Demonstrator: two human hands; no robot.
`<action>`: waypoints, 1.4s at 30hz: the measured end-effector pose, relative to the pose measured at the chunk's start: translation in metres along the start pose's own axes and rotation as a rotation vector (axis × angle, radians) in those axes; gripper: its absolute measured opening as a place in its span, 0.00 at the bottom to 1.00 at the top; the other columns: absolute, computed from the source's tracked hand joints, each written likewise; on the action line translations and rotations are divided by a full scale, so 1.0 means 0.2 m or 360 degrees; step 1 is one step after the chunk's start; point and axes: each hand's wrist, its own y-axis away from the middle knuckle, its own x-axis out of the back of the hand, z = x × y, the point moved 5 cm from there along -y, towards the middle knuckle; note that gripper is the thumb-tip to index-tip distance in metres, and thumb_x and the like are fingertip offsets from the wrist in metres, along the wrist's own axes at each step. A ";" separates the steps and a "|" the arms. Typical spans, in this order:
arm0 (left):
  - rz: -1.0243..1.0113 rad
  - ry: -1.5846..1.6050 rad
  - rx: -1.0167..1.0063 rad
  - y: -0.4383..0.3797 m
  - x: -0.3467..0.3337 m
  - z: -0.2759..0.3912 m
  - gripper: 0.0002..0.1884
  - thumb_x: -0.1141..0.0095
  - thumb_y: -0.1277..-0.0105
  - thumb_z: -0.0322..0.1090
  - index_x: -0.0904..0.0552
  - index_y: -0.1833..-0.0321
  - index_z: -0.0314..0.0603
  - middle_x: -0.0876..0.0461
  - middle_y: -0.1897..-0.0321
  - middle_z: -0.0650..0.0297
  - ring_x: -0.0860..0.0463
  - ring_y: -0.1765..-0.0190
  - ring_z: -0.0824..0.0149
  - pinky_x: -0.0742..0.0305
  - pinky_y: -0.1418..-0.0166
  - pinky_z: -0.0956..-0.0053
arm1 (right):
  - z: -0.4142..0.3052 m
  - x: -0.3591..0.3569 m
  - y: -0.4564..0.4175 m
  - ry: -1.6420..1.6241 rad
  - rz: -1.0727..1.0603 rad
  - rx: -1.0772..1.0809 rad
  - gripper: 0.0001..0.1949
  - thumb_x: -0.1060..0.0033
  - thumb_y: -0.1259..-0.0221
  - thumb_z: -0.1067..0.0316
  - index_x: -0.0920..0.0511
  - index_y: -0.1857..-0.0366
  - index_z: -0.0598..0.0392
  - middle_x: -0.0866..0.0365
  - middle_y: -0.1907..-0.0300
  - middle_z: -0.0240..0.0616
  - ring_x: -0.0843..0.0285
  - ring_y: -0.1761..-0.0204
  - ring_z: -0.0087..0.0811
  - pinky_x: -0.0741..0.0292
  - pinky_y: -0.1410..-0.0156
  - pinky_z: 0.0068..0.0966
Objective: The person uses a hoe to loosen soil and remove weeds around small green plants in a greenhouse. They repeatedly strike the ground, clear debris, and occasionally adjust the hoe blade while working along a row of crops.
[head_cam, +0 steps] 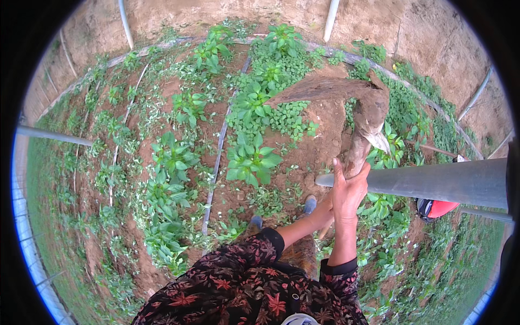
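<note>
A soil-caked hoe is raised in front of me. Its broad metal blade (321,88) points left, above the low green leaves. A pale torn scrap (378,141) hangs where the head meets the wooden handle (357,156). My right hand (350,189) is wrapped around the handle a short way below the head, thumb along its left side. Just below and behind it, my left hand (326,208) is on the same handle, its fingers mostly hidden by the right hand and wrist. A leafy pepper-like plant (252,159) grows left of my hands.
A thick grey metal post (426,181) slants in from the right, close behind my right hand. A dark drip hose (221,138) runs between plant rows. Low weeds (284,118) cover soil under the blade. A red and black object (438,208) lies at right. An earth bank (260,16) rises beyond.
</note>
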 end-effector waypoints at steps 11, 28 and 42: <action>0.0523 0.1013 0.0297 0.01 0.25 -0.03 0.24 0.52 0.33 0.51 0.36 0.45 0.39 0.26 0.58 0.60 0.24 0.56 0.66 0.27 0.49 0.68 | 1.37 0.01 0.94 0.0229 -0.0906 -0.0365 0.38 0.27 0.59 0.53 0.36 0.42 0.54 0.30 0.47 0.51 0.30 0.45 0.49 0.32 0.42 0.38; 0.0862 0.1595 0.1008 -0.32 0.46 -0.62 0.25 0.54 0.38 0.63 0.29 0.63 0.45 0.28 0.76 0.64 0.27 0.73 0.65 0.30 0.68 0.66 | 1.81 1.02 2.39 0.0837 -0.1313 -0.1653 0.20 0.32 0.62 0.53 0.24 0.66 0.54 0.21 0.76 0.52 0.20 0.70 0.51 0.23 0.65 0.41; 0.1059 0.0470 0.0948 -0.90 0.43 -0.76 0.19 0.45 0.39 0.34 0.38 0.48 0.45 0.27 0.72 0.60 0.24 0.79 0.66 0.27 0.78 0.73 | 1.34 -0.38 0.39 -0.0038 -0.1087 -0.0736 0.22 0.37 0.53 0.60 0.32 0.61 0.67 0.23 0.77 0.56 0.20 0.73 0.51 0.25 0.69 0.38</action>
